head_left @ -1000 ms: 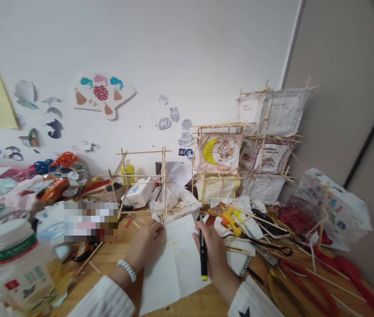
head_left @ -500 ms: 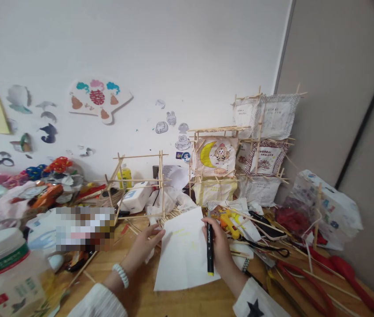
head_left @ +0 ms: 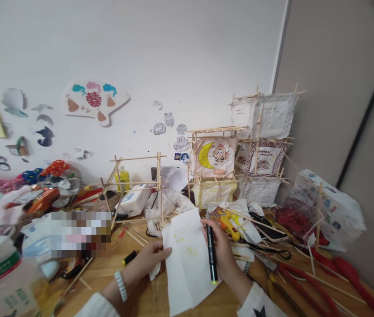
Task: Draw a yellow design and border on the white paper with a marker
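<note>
A sheet of white paper (head_left: 187,268) with a few faint yellow marks is held up between both hands, above the wooden table. My left hand (head_left: 152,257) pinches its left edge between thumb and fingers. On the other side my right hand (head_left: 221,246) grips the sheet's right edge and also holds a black marker (head_left: 210,253), whose yellow end points down towards me. A black marker cap (head_left: 130,257) with a yellow rim lies on the table beside my left wrist. Crumpled white tissue (head_left: 155,271) shows just under my left hand.
A bare stick frame (head_left: 137,182) stands behind the paper. Stick lanterns with drawn panels (head_left: 215,158) rise at the back right. Red-handled scissors (head_left: 306,277), a yellow glue gun (head_left: 229,223) and a phone (head_left: 269,226) lie rightward. A plastic jar (head_left: 2,281) stands front left.
The sheet has swung and come lower, nearer to me. My left hand has slid down along its left edge. The marker cap beside my left wrist has come into sight.
</note>
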### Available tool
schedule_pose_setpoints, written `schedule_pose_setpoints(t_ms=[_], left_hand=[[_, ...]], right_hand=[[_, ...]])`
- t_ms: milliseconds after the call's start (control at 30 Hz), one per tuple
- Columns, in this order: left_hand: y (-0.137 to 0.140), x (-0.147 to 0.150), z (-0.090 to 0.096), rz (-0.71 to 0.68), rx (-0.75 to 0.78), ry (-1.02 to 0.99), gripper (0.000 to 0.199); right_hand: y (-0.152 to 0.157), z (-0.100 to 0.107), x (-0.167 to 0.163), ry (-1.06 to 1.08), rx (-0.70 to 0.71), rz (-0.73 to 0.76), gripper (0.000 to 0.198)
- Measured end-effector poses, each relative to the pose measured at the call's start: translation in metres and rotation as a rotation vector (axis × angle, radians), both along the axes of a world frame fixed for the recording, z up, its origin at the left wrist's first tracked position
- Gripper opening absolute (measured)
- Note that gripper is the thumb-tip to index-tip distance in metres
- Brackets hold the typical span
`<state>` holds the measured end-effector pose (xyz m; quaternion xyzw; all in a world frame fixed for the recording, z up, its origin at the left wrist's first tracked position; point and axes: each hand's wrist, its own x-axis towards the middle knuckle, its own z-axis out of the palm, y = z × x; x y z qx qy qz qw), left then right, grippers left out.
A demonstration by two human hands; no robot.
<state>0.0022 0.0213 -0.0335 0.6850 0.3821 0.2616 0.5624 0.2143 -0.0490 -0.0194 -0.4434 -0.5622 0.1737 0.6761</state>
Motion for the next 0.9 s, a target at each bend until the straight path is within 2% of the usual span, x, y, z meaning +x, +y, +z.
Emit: schedule_pose_setpoints(t_ms=[133,300,433,700,900], left_hand=[[0.004,0.000,-0.004,0.153,-0.066,-0.086,0.058],[0.006,-0.001,-0.004,0.198,-0.045,-0.183,0.051],[-0.003,0.002,0.004,0.258,-0.089,-0.273,0.045],[-0.030,0.013,0.027,0.317,-0.282,-0.549,0.032],[-0.041,0.017,0.040,0.419,-0.260,-0.553,0.032]], right_hand=[[0.002,0.006,0.011,0.048,0.012,-0.071,0.022],[0.005,0.010,0.019,0.104,0.009,-0.115,0.016],[0.008,0.010,0.019,0.137,-0.019,-0.126,0.019],[0.002,0.013,0.025,0.134,-0.025,-0.102,0.016],[-0.009,0.013,0.028,0.032,-0.034,-0.106,0.015]])
